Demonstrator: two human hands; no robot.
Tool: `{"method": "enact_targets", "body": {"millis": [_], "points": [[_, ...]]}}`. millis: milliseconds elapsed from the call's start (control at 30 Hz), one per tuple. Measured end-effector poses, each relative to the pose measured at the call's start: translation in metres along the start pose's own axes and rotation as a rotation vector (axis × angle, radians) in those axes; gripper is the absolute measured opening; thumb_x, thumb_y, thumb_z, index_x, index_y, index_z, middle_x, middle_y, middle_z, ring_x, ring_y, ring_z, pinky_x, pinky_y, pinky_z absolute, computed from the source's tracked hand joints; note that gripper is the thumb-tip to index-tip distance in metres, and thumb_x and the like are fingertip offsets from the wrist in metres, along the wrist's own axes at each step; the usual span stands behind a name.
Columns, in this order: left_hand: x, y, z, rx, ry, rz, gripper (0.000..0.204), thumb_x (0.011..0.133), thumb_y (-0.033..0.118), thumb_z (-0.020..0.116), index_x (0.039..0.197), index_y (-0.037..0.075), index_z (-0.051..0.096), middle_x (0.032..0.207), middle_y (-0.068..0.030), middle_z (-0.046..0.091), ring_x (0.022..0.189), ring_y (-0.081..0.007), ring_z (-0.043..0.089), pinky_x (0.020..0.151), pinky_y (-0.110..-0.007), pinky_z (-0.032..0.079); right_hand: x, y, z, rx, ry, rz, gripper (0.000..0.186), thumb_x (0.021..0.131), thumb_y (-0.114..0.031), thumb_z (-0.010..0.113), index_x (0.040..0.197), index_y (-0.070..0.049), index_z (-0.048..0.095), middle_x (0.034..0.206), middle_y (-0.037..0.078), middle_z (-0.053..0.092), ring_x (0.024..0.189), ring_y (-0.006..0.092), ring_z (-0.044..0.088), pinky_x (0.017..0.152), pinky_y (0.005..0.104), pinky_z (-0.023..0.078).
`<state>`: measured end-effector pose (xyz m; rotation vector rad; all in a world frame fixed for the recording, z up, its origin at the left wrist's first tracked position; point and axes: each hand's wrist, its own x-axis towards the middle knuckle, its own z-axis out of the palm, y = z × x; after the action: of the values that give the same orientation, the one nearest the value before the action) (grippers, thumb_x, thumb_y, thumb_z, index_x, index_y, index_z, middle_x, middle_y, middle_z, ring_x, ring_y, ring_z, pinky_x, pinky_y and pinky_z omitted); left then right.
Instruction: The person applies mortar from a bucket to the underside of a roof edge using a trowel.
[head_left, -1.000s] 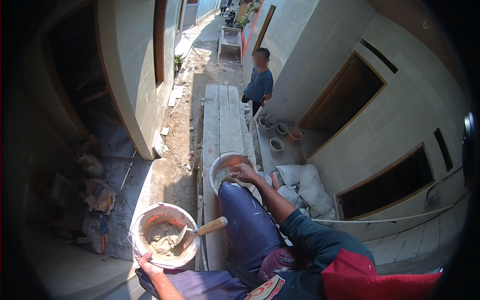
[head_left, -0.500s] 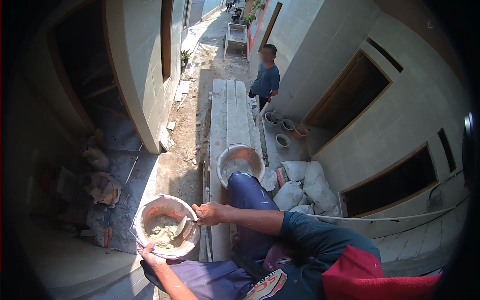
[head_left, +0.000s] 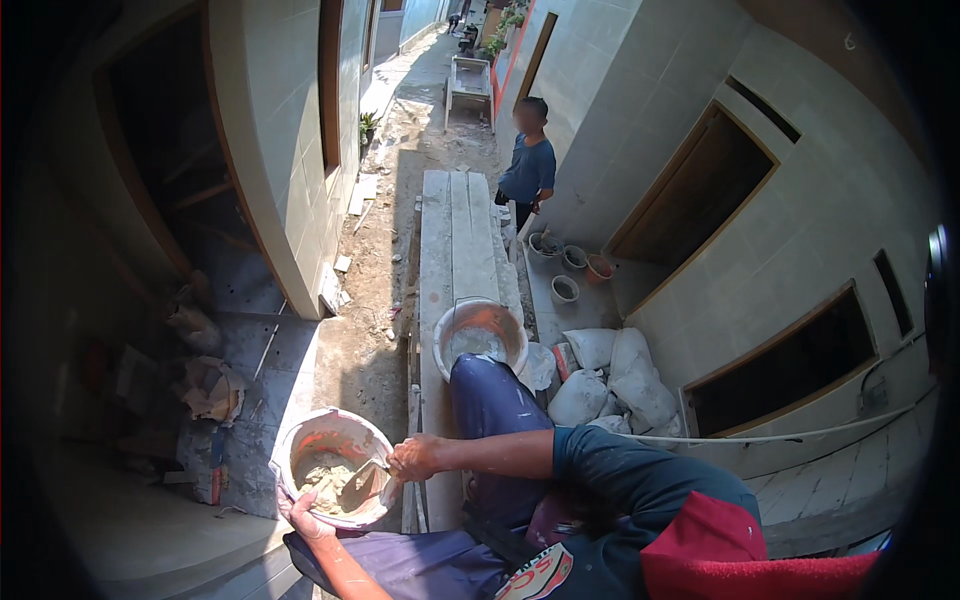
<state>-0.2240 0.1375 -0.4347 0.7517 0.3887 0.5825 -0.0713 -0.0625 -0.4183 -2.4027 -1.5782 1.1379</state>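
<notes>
A pale bucket (head_left: 330, 428) with an orange-stained inner wall is tilted at my left side, beside my bent leg. Wet grey-beige mortar (head_left: 325, 476) lies in its bottom. My left hand (head_left: 304, 516) is closed on the bucket's near lower rim, fingers partly out of sight behind it. Over the right side of the rim reaches my right hand (head_left: 416, 457), wrapped round the handle of a trowel (head_left: 358, 487). Its blade dips into the bucket, against the mortar. A second bucket (head_left: 481, 318) with grey mix stands on the planks just beyond my knee.
Long planks (head_left: 455, 235) form a raised platform ahead. A person (head_left: 528, 165) in a blue shirt stands beside its far right. White sacks (head_left: 640, 375) are piled at the right, near small buckets (head_left: 565, 290). Rubble lines the alley; a pale hose (head_left: 740, 438) crosses at right.
My right hand has come nearer to me, and the trowel blade has dropped from the bucket's wall toward the mortar. My left hand keeps its grip on the bucket. The view has shifted slightly.
</notes>
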Motion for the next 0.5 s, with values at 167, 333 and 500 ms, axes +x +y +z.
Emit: {"method": "enact_targets", "body": {"millis": [167,333,500], "points": [[-0.003,0.003,0.012,0.007,0.032,-0.017,0.062,0.058,-0.01,0.053,0.119,-0.003,0.052,0.113,-0.019,0.061,0.098,-0.0322,0.063,0.091,-0.042,0.052,-0.004,-0.001,0.0,0.003,-0.03,-0.024,0.029,0.086,-0.023,0.052,0.097,0.003,0.059,0.091,0.02,0.066,0.09,0.034,0.066,0.079,0.043,0.054],[-0.005,0.003,0.026,0.038,-0.118,0.01,0.064,0.051,-0.004,0.051,0.115,-0.009,0.055,0.108,-0.0225,0.064,0.094,-0.0324,0.065,0.091,-0.04,0.052,0.01,0.009,0.029,-0.013,-0.005,-0.171,0.028,0.083,-0.017,0.046,0.1,0.004,0.056,0.099,0.02,0.063,0.097,0.0349,0.063,0.082,0.0433,0.052],[0.0,-0.004,0.025,0.098,-0.016,0.002,0.058,0.059,-0.007,0.054,0.116,-0.007,0.054,0.106,-0.0195,0.064,0.093,-0.0286,0.065,0.09,-0.039,0.051,-0.007,0.005,0.004,-0.031,-0.005,-0.091,0.03,0.088,-0.022,0.049,0.097,0.005,0.056,0.091,0.022,0.064,0.087,0.0379,0.065,0.075,0.0439,0.054]]}}
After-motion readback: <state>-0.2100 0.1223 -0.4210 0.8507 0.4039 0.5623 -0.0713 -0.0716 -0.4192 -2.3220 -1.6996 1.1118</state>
